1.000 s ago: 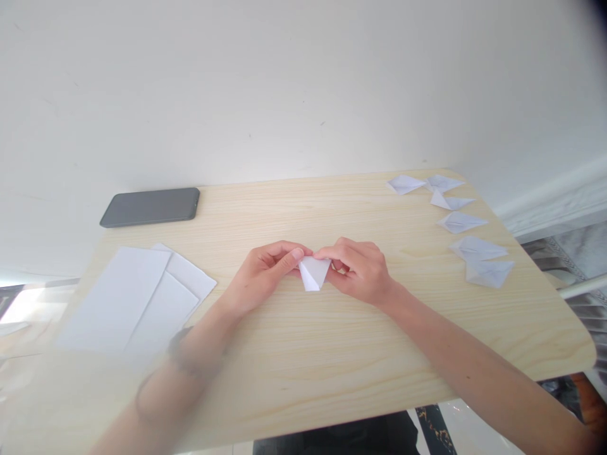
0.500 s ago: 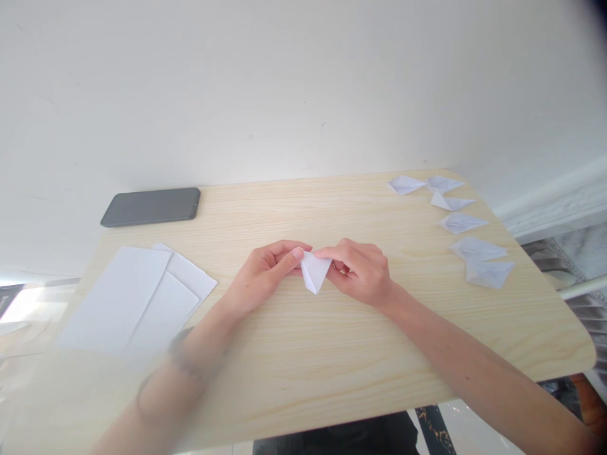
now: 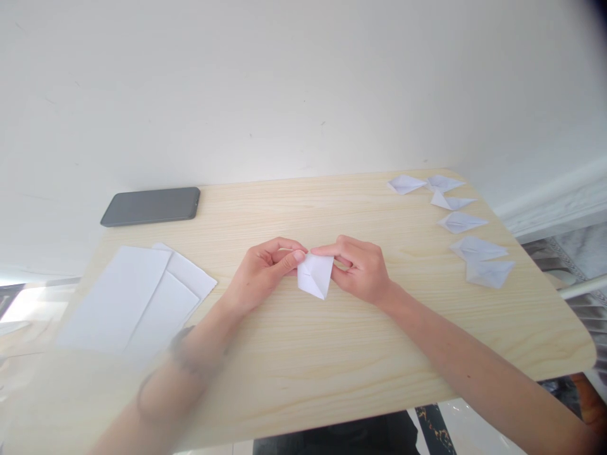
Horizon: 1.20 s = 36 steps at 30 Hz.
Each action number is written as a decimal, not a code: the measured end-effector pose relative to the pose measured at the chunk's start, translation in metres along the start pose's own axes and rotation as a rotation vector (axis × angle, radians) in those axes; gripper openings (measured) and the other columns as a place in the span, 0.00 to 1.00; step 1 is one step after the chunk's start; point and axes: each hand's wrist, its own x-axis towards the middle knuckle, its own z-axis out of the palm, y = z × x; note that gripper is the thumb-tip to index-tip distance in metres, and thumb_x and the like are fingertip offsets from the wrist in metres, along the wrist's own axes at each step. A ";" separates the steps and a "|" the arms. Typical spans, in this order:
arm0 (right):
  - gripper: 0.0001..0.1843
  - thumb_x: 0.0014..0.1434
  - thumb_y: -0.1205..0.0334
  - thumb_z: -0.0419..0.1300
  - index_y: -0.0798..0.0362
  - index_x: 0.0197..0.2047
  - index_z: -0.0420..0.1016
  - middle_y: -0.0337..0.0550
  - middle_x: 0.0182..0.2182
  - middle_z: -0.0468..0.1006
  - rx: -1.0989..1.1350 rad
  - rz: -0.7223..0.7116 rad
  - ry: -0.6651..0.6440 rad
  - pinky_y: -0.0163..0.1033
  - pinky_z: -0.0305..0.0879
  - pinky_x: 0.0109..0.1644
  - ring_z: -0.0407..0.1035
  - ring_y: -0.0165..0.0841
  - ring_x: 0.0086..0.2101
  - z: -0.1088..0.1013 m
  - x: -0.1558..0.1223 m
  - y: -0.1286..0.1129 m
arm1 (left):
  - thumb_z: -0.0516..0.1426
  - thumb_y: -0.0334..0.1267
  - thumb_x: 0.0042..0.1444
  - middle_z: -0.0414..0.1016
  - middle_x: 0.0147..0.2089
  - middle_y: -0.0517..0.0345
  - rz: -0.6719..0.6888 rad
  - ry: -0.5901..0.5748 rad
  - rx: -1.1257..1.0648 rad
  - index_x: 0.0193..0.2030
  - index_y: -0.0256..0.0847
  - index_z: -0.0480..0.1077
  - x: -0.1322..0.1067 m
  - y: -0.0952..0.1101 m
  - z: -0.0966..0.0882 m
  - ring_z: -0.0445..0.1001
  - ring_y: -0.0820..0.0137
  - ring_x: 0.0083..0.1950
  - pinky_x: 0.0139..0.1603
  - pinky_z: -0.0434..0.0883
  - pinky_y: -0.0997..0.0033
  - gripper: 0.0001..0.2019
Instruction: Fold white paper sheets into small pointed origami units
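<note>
Over the table point(image 3: 303, 360), left hand point(image 3: 260, 273) and right hand point(image 3: 363, 268) pinch folded paper point(image 3: 315, 275) from opposite sides, seemingly to steady it.

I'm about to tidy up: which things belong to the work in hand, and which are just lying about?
Work in hand:
folded paper, held in the left hand, right hand at its edge
probably white sheets, left
probably folded pieces, right

Apparently lying about:
dark phone, far left

Held paper point(image 3: 315, 277) blocks the middle; tabletop point(image 3: 294, 208) beyond it offers passage up to the wall point(image 3: 303, 82).
</note>
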 end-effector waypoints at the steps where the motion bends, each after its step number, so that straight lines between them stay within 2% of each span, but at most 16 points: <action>1: 0.10 0.52 0.71 0.58 0.51 0.36 0.76 0.32 0.18 0.63 0.019 0.024 -0.003 0.30 0.52 0.23 0.55 0.23 0.20 0.000 0.000 0.000 | 0.60 0.41 0.53 0.78 0.33 0.59 -0.009 0.016 0.008 0.37 0.39 0.72 0.000 0.000 0.001 0.74 0.73 0.35 0.39 0.69 0.74 0.09; 4: 0.10 0.51 0.71 0.57 0.51 0.36 0.76 0.32 0.18 0.60 0.089 0.104 -0.029 0.31 0.52 0.24 0.54 0.23 0.20 -0.001 0.001 0.000 | 0.61 0.42 0.51 0.78 0.32 0.59 -0.033 0.058 0.010 0.36 0.39 0.73 -0.001 0.002 0.002 0.74 0.72 0.34 0.35 0.68 0.76 0.10; 8: 0.14 0.55 0.70 0.52 0.51 0.41 0.76 0.37 0.25 0.68 0.274 0.200 -0.148 0.33 0.57 0.27 0.60 0.25 0.24 -0.006 0.004 0.002 | 0.61 0.44 0.50 0.78 0.32 0.58 -0.044 0.127 -0.005 0.35 0.40 0.74 -0.001 0.002 0.003 0.74 0.71 0.32 0.32 0.68 0.76 0.11; 11: 0.17 0.59 0.67 0.47 0.52 0.46 0.74 0.39 0.28 0.69 0.484 0.318 -0.214 0.35 0.61 0.30 0.62 0.26 0.25 -0.010 0.005 0.002 | 0.62 0.44 0.49 0.78 0.32 0.58 -0.032 0.184 0.009 0.34 0.40 0.75 0.000 0.001 0.003 0.74 0.72 0.33 0.34 0.69 0.75 0.10; 13: 0.15 0.61 0.63 0.47 0.52 0.43 0.74 0.38 0.28 0.69 0.536 0.410 -0.213 0.35 0.62 0.29 0.62 0.26 0.24 -0.010 0.006 0.000 | 0.62 0.44 0.49 0.79 0.34 0.57 -0.022 0.205 0.015 0.34 0.40 0.75 0.000 0.000 0.003 0.74 0.71 0.35 0.37 0.69 0.74 0.10; 18: 0.08 0.56 0.58 0.58 0.54 0.31 0.72 0.39 0.27 0.73 0.397 0.534 -0.177 0.33 0.63 0.28 0.66 0.28 0.27 -0.007 0.008 -0.004 | 0.62 0.45 0.48 0.79 0.35 0.56 -0.012 0.219 0.056 0.34 0.39 0.75 0.000 0.001 0.004 0.74 0.69 0.38 0.40 0.69 0.73 0.11; 27: 0.09 0.55 0.57 0.60 0.54 0.30 0.74 0.41 0.28 0.76 0.402 0.578 -0.150 0.35 0.68 0.30 0.70 0.30 0.29 -0.005 0.007 -0.003 | 0.62 0.47 0.48 0.79 0.33 0.54 -0.013 0.261 0.181 0.34 0.38 0.76 -0.002 0.003 0.006 0.74 0.67 0.35 0.35 0.68 0.71 0.14; 33: 0.09 0.54 0.57 0.60 0.54 0.30 0.74 0.40 0.26 0.76 0.421 0.596 -0.151 0.33 0.67 0.29 0.68 0.28 0.27 -0.004 0.008 -0.002 | 0.61 0.49 0.48 0.79 0.27 0.57 -0.005 0.289 0.251 0.41 0.38 0.74 -0.003 0.003 0.008 0.72 0.71 0.27 0.27 0.64 0.75 0.18; 36: 0.08 0.54 0.58 0.60 0.54 0.30 0.74 0.39 0.26 0.76 0.426 0.599 -0.161 0.32 0.66 0.29 0.68 0.27 0.27 -0.004 0.009 -0.001 | 0.61 0.50 0.49 0.79 0.26 0.58 -0.003 0.301 0.280 0.41 0.38 0.74 -0.003 0.004 0.008 0.70 0.73 0.25 0.25 0.63 0.76 0.19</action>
